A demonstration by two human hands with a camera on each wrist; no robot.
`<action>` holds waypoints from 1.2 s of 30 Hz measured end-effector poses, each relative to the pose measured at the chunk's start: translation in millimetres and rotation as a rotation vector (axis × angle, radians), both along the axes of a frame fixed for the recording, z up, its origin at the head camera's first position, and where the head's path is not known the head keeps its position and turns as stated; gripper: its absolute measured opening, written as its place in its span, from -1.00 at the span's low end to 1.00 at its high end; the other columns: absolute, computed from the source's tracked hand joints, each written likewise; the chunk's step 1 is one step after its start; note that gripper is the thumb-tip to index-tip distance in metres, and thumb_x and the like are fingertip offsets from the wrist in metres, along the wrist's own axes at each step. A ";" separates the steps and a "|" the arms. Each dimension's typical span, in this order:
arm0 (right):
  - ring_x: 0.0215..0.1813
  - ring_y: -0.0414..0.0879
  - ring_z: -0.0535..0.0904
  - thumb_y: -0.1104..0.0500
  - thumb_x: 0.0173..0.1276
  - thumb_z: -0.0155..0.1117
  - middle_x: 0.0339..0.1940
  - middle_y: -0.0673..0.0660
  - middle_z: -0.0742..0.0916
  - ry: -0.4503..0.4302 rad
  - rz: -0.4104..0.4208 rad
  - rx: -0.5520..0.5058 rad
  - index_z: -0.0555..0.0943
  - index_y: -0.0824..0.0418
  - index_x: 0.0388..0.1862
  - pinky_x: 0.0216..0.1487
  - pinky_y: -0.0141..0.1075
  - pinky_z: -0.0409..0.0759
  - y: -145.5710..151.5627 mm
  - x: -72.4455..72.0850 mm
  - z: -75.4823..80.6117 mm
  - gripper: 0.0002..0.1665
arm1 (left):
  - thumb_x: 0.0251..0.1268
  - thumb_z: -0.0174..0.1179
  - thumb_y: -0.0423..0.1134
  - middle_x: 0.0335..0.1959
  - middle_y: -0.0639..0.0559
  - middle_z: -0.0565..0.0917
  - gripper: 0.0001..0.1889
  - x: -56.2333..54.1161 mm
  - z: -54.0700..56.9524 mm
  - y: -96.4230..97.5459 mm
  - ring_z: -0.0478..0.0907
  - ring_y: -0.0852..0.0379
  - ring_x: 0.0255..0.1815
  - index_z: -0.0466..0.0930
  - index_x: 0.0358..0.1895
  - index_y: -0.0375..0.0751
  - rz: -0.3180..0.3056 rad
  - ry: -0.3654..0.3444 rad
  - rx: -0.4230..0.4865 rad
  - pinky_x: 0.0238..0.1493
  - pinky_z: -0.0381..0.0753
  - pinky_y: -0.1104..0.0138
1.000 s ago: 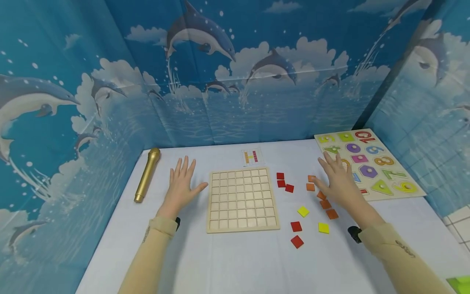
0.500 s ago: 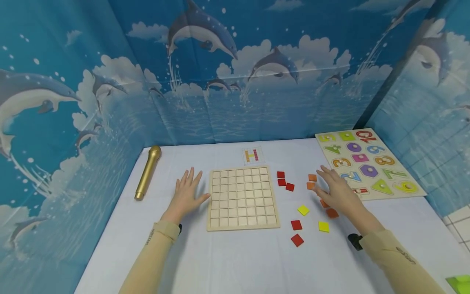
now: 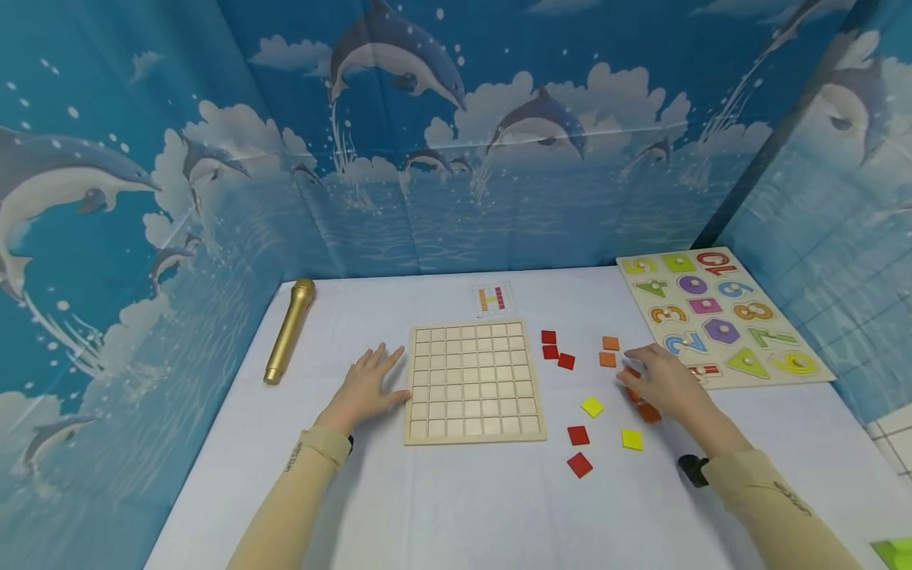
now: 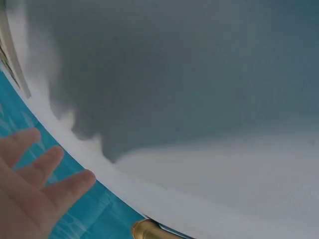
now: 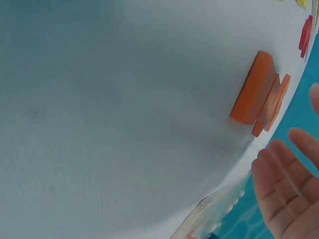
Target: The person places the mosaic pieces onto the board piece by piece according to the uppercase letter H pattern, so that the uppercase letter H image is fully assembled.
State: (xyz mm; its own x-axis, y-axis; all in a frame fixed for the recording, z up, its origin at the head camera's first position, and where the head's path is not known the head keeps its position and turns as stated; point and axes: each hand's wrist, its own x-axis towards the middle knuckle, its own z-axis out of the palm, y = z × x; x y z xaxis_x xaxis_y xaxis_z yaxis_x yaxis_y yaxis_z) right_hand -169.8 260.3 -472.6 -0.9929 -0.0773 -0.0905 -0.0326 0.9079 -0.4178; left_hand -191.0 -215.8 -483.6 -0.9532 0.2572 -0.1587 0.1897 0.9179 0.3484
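Observation:
A square wooden grid board lies in the middle of the table in the head view. My left hand is beside its left edge, fingers spread, the thumb tip at the frame; whether it touches cannot be made out. Over on the right, my right hand hovers above several orange tiles, hiding part of them; one orange tile shows below it. In the right wrist view an orange tile stands out near the extended fingers, which hold nothing. Two further orange tiles lie left of its fingertips.
Red tiles and yellow tiles lie right of the board. Behind it is a small pattern card. A gold microphone lies at far left, a number puzzle board at back right. A dolphin-print curtain borders the table.
My right hand has come back from over the number puzzle and lowered toward the orange tiles, its fingers bending slightly. My left hand has lowered a little beside the board.

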 end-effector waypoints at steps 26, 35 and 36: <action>-0.14 0.11 0.49 0.25 0.38 0.27 -0.04 0.37 0.61 -0.229 -0.203 -0.166 0.47 0.44 0.18 -0.17 -0.22 0.64 -1.1 -17.7 -6.3 -0.54 | 0.23 0.30 0.14 0.59 -0.29 0.01 -0.14 3.3 -7.1 2.3 -0.15 -0.40 0.59 0.16 0.54 0.01 -0.067 -0.065 0.026 0.46 -0.14 -0.40; -0.15 0.11 0.49 0.21 0.35 0.30 -0.09 0.35 0.62 -0.248 -0.206 -0.169 0.49 0.43 0.11 -0.21 -0.25 0.61 -1.1 -18.1 -4.4 -0.56 | 0.26 0.29 0.10 0.59 -0.29 0.01 -0.16 4.7 -5.1 3.0 -0.15 -0.38 0.59 0.16 0.54 -0.04 -0.081 -0.082 0.039 0.46 -0.12 -0.39; -0.16 0.10 0.48 0.21 0.35 0.30 -0.10 0.35 0.61 -0.251 -0.205 -0.170 0.49 0.43 0.10 -0.23 -0.26 0.59 -1.0 -18.3 -4.0 -0.57 | 0.26 0.28 0.10 0.59 -0.29 0.01 -0.17 4.7 -5.3 3.0 -0.15 -0.38 0.59 0.15 0.54 -0.03 -0.083 -0.083 0.038 0.46 -0.12 -0.39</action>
State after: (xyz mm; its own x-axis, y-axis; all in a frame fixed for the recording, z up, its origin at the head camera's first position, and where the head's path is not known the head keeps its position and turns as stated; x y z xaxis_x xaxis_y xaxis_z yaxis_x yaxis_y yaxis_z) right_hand -188.1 259.3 -476.6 -0.9380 0.0859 -0.3359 0.2651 0.8020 -0.5353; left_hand -186.3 -212.8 -488.8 -0.9126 0.3417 -0.2247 0.2333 0.8863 0.4001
